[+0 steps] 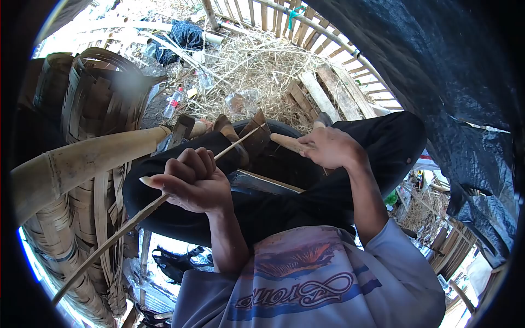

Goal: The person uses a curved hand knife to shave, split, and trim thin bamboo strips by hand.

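Straw (246, 65) beyond; stick (131, 224) in left hand (194, 183)

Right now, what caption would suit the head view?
Left hand gripping a long stick, right hand holding a short wooden piece.

Daylight overexposes the far-left ground (155, 112) and gaps in the bamboo fence (303, 26); the tarpaulin (443, 71) is shaded, a hazy spot veils the woven bamboo (98, 109), and fisheye distortion curves the black-rimmed periphery.

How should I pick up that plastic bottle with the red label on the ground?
Probably from above, around the middle of the bottle, near the red label. It's long and round and looks tipped over, so wrap your fingers across its sides.
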Demonstrator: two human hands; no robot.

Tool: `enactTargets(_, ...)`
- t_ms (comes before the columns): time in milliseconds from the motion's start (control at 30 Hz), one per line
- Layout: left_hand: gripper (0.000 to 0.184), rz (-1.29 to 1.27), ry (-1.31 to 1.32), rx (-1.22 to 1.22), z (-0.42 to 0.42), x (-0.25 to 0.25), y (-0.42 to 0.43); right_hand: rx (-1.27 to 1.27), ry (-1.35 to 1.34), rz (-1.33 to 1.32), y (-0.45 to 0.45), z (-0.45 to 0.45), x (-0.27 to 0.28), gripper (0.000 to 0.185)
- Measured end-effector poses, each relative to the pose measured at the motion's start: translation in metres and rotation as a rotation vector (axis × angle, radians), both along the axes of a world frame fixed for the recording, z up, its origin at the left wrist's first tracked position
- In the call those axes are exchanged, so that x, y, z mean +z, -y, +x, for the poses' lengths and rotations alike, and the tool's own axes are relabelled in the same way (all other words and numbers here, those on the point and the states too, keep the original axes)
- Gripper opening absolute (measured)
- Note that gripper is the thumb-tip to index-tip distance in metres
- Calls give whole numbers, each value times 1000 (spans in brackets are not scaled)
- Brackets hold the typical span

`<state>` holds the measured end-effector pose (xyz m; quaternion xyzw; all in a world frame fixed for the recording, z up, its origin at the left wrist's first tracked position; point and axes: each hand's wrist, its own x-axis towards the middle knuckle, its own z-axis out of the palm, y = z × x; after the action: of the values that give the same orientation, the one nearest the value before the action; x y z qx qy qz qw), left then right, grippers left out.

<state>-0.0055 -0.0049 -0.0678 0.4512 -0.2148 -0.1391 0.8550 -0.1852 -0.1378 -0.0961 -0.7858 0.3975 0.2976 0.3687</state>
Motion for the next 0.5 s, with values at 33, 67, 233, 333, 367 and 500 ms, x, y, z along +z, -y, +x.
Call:
enactTargets(33, 54, -6, -5, 3, 0, 0, 0, 2, 34, 4, 1, 0, 12, 37)
enactTargets(67, 54, -3, -8, 7, 0, -1, 0, 4, 67, 11, 1, 0, 17, 37)
enactTargets(233, 53, 28, 14, -13, -3, 1, 4, 1, -110, 59, 1, 23, -60, 36)
enactTargets(333, 53, 48, 30, -7, -5, 3, 6, -3, -174, 106, 2, 21, -59, 35)
enactTargets(367, 53, 59, 31, 3, -3, 2, 5, -33, -115, 97, -1, 13, -49, 35)
enactTargets(500, 53, 43, 22, 2, -1, 0, 5, -119, 46, 77, -1, -16, -14, 36)
